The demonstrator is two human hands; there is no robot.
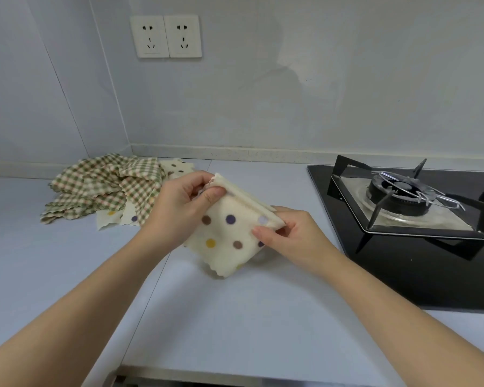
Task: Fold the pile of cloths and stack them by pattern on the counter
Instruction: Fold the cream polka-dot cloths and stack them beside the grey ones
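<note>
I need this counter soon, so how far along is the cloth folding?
Early on. No folded stack shows on the counter yet. In hand: the left hand and right hand each pinch one polka-dot cloth, already doubled over, held above the counter. Left: the pile at the back left, green gingham cloths crumpled over more polka-dot ones, still unfolded, then stacking by pattern.

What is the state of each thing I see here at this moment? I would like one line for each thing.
held dotted cloth, folded, gripped by both hands.
left hand, pinches the cloth's upper corner.
right hand, pinches the cloth's right edge.
checked cloths, unfolded, crumpled in a pile.
other dotted cloths, unfolded, partly under the checked ones.
gas burner, no flame, nothing on it.
wall sockets, nothing plugged in.
</note>
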